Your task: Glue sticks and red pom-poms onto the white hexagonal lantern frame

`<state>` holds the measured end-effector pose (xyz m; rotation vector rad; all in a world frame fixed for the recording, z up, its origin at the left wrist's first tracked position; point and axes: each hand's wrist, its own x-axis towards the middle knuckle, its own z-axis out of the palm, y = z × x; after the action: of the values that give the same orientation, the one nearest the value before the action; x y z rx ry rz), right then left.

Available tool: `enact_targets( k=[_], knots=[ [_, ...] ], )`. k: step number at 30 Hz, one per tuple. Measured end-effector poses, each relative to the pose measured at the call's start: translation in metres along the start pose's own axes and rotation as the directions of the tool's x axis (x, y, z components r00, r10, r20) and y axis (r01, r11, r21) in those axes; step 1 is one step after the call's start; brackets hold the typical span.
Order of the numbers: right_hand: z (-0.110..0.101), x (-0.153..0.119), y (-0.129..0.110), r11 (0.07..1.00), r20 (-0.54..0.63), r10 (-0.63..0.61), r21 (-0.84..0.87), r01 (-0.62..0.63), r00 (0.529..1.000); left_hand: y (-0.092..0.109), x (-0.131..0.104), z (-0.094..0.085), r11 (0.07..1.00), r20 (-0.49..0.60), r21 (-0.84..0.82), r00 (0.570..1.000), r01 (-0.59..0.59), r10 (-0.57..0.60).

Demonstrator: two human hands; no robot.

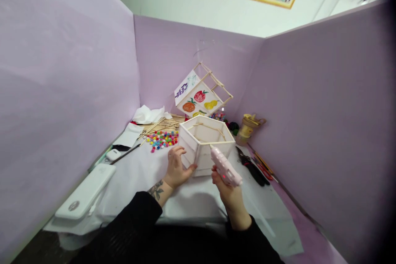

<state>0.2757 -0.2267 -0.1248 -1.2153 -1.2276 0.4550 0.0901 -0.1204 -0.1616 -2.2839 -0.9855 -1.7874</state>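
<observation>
A white hexagonal frame box (206,157) with pale wooden edges stands on the white-covered table, its top open and thin sticks showing inside. My left hand (177,168) rests against its left front side, thumb and fingers spread apart. In my right hand (227,192) is a pale pink glue gun (225,167), a small red light glowing on it. The gun's nozzle is at the box's top front edge, near a corner. Behind the box leans a tilted stick frame with painted fruit panels (199,97).
Colourful pom-poms (162,139) and wooden sticks (163,125) lie behind my left hand. A long white case (86,191) is at the left. Black-handled pliers (252,167), red scissors (264,169) and a yellow cup (246,130) are at the right. Purple panels (198,45) enclose the table.
</observation>
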Motion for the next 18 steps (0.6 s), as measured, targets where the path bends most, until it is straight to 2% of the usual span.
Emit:
enact_targets(
  k=[11, 18],
  knots=[
    [0.009, 0.002, -0.01, 0.998, 0.047, -0.059, -0.027, 0.061, 0.997, -0.002, -0.003, 0.003, 0.995, 0.136, -0.071, 0.989, 0.063, -0.053],
    [0.02, 0.01, -0.008, 0.997, 0.048, -0.063, -0.03, 0.064, 0.997, -0.009, -0.003, 0.006, 0.993, 0.118, -0.1, 0.992, 0.056, -0.044]
  ],
)
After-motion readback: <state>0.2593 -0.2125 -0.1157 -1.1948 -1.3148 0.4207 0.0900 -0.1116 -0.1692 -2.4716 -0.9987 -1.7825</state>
